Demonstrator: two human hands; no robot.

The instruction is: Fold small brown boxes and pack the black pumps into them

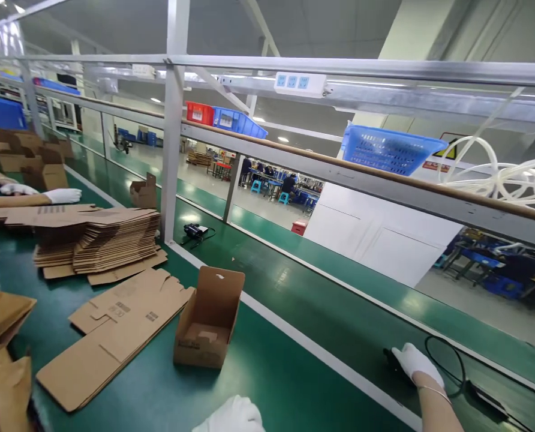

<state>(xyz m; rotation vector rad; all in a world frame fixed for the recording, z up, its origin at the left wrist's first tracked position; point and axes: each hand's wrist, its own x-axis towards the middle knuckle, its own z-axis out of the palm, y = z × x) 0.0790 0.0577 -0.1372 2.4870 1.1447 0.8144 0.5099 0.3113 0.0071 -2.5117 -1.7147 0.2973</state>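
Note:
My right hand (415, 362), in a white glove, is closed on a black device (397, 367) lying on the green belt (330, 318) at the lower right. A black cable (456, 366) loops beside it to a dark adapter (487, 401). My left hand (232, 415), also gloved in white, is at the bottom edge over the green tabletop, its fingers partly cut off and curled. Nearest to it stands an open cardboard box (204, 351) with its lid raised. Flat cardboard blanks (114, 336) lie left of the box.
A stack of folded cardboard (114, 240) sits farther left, near a co-worker's gloved hands (63, 195). A metal post (171, 150) rises behind it. Blue basket (384, 150) and white tubing (510, 180) rest on the overhead rail. Another black device (195, 230) lies on the belt.

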